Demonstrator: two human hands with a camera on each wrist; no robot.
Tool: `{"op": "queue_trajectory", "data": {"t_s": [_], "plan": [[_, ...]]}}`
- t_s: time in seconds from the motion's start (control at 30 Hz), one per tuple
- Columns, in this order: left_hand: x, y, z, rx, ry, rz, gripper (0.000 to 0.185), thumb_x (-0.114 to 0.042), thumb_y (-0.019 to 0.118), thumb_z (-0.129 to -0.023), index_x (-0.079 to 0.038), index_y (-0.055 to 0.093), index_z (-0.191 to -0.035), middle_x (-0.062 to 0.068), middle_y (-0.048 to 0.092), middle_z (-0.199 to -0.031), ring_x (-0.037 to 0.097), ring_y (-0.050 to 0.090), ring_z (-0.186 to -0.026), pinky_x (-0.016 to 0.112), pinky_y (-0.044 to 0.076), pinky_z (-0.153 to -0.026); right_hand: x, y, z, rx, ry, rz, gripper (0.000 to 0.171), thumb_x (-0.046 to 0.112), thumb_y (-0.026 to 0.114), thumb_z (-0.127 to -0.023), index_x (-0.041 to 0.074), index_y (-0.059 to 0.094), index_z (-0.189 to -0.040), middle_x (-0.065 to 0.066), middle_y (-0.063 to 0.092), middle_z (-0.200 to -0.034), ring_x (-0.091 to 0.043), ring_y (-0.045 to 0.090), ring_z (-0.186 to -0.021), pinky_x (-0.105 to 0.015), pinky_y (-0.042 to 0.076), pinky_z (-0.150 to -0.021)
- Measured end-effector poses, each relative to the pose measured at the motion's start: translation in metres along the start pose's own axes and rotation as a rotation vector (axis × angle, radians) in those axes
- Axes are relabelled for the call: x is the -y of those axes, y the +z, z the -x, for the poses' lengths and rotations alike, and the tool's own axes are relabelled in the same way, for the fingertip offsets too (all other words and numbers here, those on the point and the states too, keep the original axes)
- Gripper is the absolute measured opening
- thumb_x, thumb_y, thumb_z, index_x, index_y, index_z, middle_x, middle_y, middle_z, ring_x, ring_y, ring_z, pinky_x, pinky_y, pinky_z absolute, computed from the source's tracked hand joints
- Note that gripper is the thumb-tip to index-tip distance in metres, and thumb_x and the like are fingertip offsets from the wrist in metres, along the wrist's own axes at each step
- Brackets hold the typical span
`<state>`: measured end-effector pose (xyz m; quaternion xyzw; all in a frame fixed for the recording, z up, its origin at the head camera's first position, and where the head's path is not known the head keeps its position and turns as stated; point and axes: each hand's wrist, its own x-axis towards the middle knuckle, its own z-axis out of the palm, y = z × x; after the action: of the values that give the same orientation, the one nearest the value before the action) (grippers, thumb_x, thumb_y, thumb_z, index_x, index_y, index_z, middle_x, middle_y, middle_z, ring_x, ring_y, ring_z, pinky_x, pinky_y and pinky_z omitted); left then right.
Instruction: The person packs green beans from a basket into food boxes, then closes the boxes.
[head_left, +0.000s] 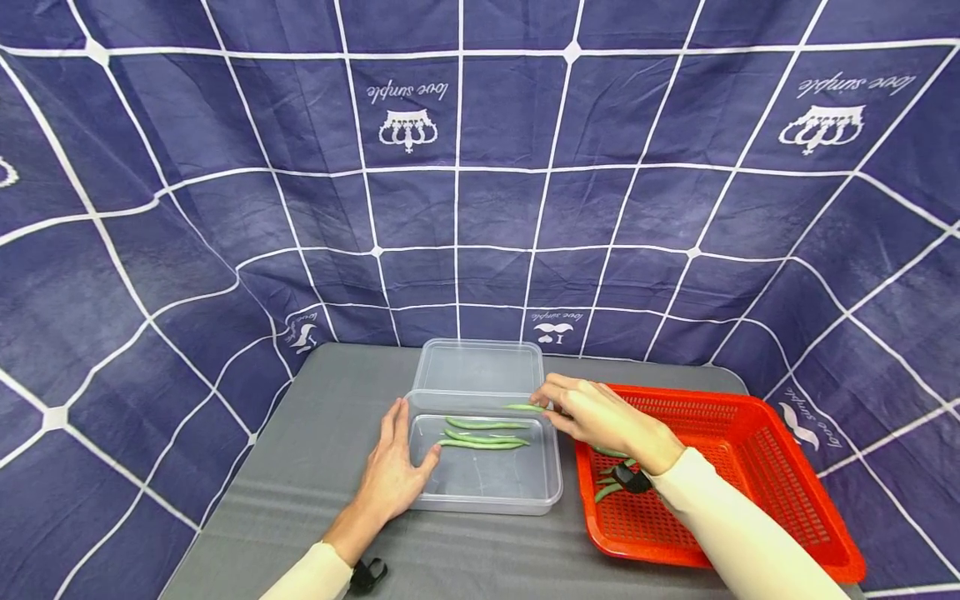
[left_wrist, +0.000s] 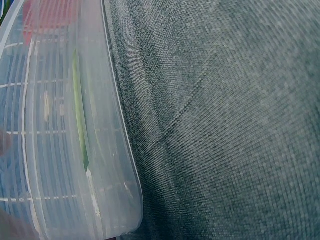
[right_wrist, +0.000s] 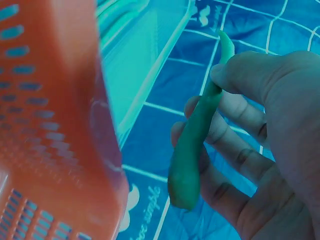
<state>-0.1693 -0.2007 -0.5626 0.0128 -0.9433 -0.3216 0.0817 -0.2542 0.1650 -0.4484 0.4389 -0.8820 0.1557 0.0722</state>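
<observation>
A clear plastic box (head_left: 487, 487) lies in front of me with a few green beans (head_left: 483, 444) side by side in it. My left hand (head_left: 393, 462) rests at the box's left side, fingers extended along the edge and thumb over the rim. Above the box's back right corner, my right hand (head_left: 592, 412) pinches one green bean (right_wrist: 192, 145) between thumb and fingers, as the right wrist view shows up close. Through the box wall in the left wrist view, a green bean (left_wrist: 79, 110) is visible.
To the right stands a red perforated basket (head_left: 750, 467) holding more green beans (head_left: 609, 490), partly hidden by my right wrist. Behind the box is another clear rectangular piece (head_left: 480, 365), lid or tray. Grey cloth (head_left: 315, 450) covers the table; a blue checked curtain (head_left: 495, 208) surrounds it.
</observation>
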Motion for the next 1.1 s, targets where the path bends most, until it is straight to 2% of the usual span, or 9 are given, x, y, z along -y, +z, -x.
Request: {"op": "queue_trajectory", "data": {"t_s": [0.2, 0.4, 0.6, 0.87, 1.1], "plan": [[0.001, 0.0, 0.0, -0.006, 0.002, 0.007, 0.103, -0.041, 0.078, -0.108, -0.001, 0.022, -0.185, 0.019, 0.025, -0.193, 0.058, 0.06, -0.154, 0.072, 0.055, -0.12, 0.01, 0.006, -0.023, 0.01, -0.041, -0.016, 0.024, 0.012, 0.082, -0.108, 0.018, 0.083, -0.131, 0.006, 0.078, -0.118, -0.008, 0.078, -0.092, -0.027, 0.063, -0.074], [0.002, -0.001, 0.001, -0.001, 0.002, 0.001, 0.103, -0.042, 0.077, -0.109, -0.002, 0.022, -0.186, 0.018, 0.024, -0.193, 0.057, 0.061, -0.154, 0.073, 0.055, -0.119, 0.015, 0.015, -0.043, 0.032, -0.06, -0.013, 0.025, 0.013, 0.082, -0.108, 0.022, 0.082, -0.132, 0.007, 0.081, -0.115, -0.011, 0.081, -0.094, -0.031, 0.063, -0.075], [0.001, -0.001, 0.001, 0.01, -0.008, 0.002, 0.103, -0.042, 0.077, -0.11, -0.002, 0.021, -0.186, 0.018, 0.023, -0.193, 0.056, 0.058, -0.157, 0.075, 0.054, -0.12, 0.018, 0.024, -0.059, 0.082, -0.046, -0.025, 0.025, 0.014, 0.081, -0.108, 0.023, 0.083, -0.132, 0.008, 0.083, -0.122, -0.012, 0.081, -0.096, -0.03, 0.062, -0.076], [0.0, 0.0, 0.0, 0.008, -0.005, 0.009, 0.103, -0.041, 0.077, -0.109, -0.001, 0.021, -0.185, 0.019, 0.024, -0.193, 0.055, 0.055, -0.161, 0.075, 0.052, -0.122, 0.022, 0.037, -0.076, 0.086, -0.04, -0.027, 0.028, 0.014, 0.086, -0.105, 0.023, 0.084, -0.131, 0.007, 0.083, -0.124, -0.012, 0.082, -0.097, -0.033, 0.067, -0.081], [0.0, -0.001, 0.0, -0.001, 0.003, 0.008, 0.102, -0.041, 0.078, -0.108, 0.0, 0.024, -0.185, 0.019, 0.026, -0.192, 0.057, 0.059, -0.156, 0.074, 0.054, -0.12, 0.026, 0.047, -0.088, 0.073, -0.024, -0.006, 0.023, 0.015, 0.09, -0.102, 0.023, 0.085, -0.124, 0.005, 0.08, -0.113, -0.01, 0.077, -0.089, -0.032, 0.065, -0.077]]}}
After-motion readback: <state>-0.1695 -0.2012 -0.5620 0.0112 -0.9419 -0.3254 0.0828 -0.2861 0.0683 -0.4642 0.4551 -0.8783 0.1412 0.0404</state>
